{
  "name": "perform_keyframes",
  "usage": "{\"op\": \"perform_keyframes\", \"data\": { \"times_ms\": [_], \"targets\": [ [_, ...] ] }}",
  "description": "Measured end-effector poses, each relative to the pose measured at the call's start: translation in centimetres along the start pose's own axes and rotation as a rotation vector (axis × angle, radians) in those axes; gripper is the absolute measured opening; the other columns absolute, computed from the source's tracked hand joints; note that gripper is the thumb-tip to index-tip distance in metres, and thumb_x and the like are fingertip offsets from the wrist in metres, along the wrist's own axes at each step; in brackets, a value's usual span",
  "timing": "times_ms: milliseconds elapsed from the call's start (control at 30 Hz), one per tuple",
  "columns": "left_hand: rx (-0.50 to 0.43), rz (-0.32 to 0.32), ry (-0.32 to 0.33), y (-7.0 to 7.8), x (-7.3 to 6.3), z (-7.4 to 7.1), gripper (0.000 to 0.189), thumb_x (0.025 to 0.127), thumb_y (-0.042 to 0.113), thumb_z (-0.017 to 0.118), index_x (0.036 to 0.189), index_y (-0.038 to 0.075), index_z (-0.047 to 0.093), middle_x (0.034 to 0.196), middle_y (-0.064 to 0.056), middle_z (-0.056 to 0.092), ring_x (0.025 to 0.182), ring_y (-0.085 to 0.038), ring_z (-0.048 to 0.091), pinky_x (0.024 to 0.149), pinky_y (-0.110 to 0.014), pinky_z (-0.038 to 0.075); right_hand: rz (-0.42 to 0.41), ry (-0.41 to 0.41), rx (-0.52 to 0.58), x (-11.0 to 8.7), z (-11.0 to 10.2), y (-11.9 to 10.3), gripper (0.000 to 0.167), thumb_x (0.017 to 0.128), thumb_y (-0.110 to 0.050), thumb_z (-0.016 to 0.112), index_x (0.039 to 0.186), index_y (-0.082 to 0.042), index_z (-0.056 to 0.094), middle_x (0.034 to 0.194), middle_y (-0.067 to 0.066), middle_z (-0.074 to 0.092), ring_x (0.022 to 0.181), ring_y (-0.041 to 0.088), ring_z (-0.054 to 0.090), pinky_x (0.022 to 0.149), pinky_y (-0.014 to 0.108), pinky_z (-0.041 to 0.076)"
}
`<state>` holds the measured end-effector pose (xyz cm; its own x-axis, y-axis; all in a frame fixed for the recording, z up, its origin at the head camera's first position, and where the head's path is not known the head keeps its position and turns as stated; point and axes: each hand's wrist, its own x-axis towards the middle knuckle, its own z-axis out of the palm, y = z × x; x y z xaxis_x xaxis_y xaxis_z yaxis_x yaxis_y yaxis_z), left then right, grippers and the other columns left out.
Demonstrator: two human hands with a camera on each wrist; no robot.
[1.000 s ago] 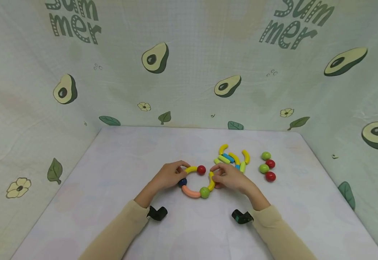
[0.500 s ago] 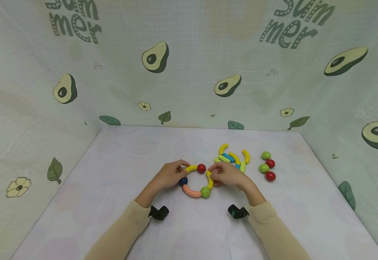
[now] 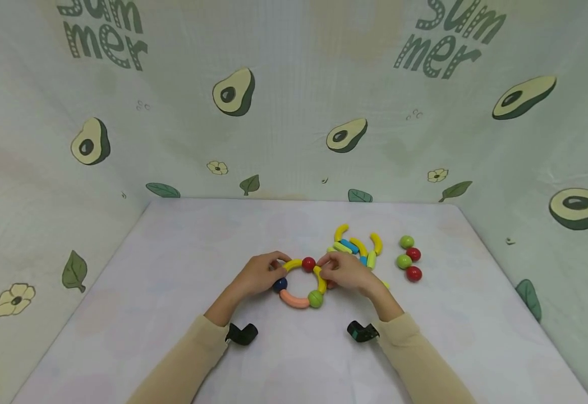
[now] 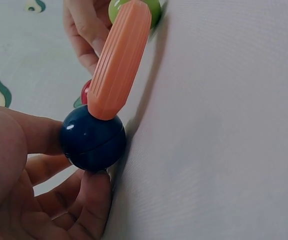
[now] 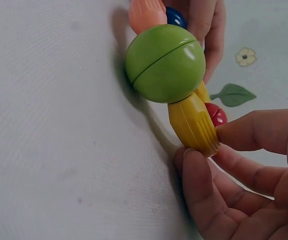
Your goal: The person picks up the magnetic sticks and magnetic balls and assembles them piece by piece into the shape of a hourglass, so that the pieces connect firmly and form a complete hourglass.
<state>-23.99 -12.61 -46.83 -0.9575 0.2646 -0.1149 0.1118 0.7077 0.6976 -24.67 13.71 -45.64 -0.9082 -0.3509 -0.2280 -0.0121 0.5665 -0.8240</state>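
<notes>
A ring of magnetic toy pieces lies on the table, made of curved rods and balls. My left hand pinches the left yellow curved rod beside the dark blue ball; in the left wrist view the ball hides that grip. With thumb and fingers my right hand pinches the right yellow curved rod. This rod's lower end joins the green ball, and its upper end appears to meet the red ball. An orange curved rod links the blue and green balls.
Behind my right hand lie loose yellow curved rods with light green rods and blue rods. Farther right stand green balls and red balls in a column. A printed cloth wall rises behind the table.
My right hand has moved left, bringing the right yellow curved rod's upper end from a gap up to the red ball. The left hand keeps its hold. The head view has shifted slightly.
</notes>
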Motion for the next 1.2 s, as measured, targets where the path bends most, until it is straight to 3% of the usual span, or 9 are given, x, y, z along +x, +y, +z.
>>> {"op": "perform_keyframes", "data": {
  "times_ms": [233,400,567,633,833,1200],
  "targets": [
    [-0.007,0.012,0.01,0.1,-0.2,0.0,0.028,0.102,0.024,0.069,0.13,0.023,0.072,0.105,-0.001,0.07,0.088,-0.017,0.061,0.077,-0.033,0.052,-0.013,-0.001,0.0,-0.2,-0.2,-0.2,0.036,0.098,-0.011,0.069,0.133,-0.006,0.067,0.091,0.006,0.071,0.072,0.019,0.069,0.074,0.031,0.061],
    [-0.018,0.026,-0.018,0.2,-0.3,-0.2,0.031,0.102,0.026,0.068,0.134,0.025,0.071,0.109,-0.002,0.071,0.091,-0.017,0.062,0.08,-0.034,0.054,-0.036,-0.021,-0.004,-0.5,-0.2,-0.1,0.038,0.098,-0.01,0.068,0.136,-0.006,0.066,0.09,0.006,0.07,0.072,0.018,0.068,0.073,0.031,0.06],
    [-0.037,0.107,-0.121,-0.1,-0.6,-0.9,0.045,0.1,0.034,0.075,0.143,0.023,0.065,0.117,-0.004,0.067,0.091,-0.017,0.061,0.08,-0.035,0.053,-0.039,-0.016,-0.005,-0.5,-0.1,0.1,0.037,0.098,-0.01,0.068,0.135,-0.007,0.067,0.09,0.005,0.07,0.072,0.018,0.068,0.073,0.032,0.061],
    [-0.042,0.133,-0.172,-0.2,-0.8,-1.3,0.056,0.096,0.036,0.08,0.147,0.021,0.062,0.114,-0.005,0.064,0.089,-0.018,0.059,0.077,-0.034,0.051,-0.037,-0.017,0.0,-0.5,0.0,0.2,0.037,0.098,-0.009,0.068,0.135,-0.007,0.067,0.09,0.005,0.07,0.072,0.019,0.068,0.073,0.032,0.061],
    [-0.031,0.146,-0.269,-0.8,-1.2,-2.1,0.079,0.088,0.032,0.089,0.158,0.023,0.053,0.107,-0.004,0.056,0.09,-0.02,0.055,0.075,-0.033,0.046,-0.032,-0.033,0.008,-0.3,0.3,0.3,0.037,0.099,-0.01,0.068,0.135,-0.007,0.067,0.092,0.005,0.071,0.074,0.02,0.069,0.075,0.033,0.062],
    [0.006,0.176,-0.258,-0.4,-1.0,-2.5,0.066,0.096,0.026,0.081,0.156,0.02,0.055,0.108,-0.002,0.058,0.093,-0.019,0.055,0.079,-0.034,0.048,-0.036,-0.022,-0.016,-0.2,0.0,0.1,0.036,0.099,-0.01,0.068,0.136,-0.007,0.067,0.093,0.006,0.069,0.073,0.019,0.069,0.074,0.032,0.062]
  ]
}}
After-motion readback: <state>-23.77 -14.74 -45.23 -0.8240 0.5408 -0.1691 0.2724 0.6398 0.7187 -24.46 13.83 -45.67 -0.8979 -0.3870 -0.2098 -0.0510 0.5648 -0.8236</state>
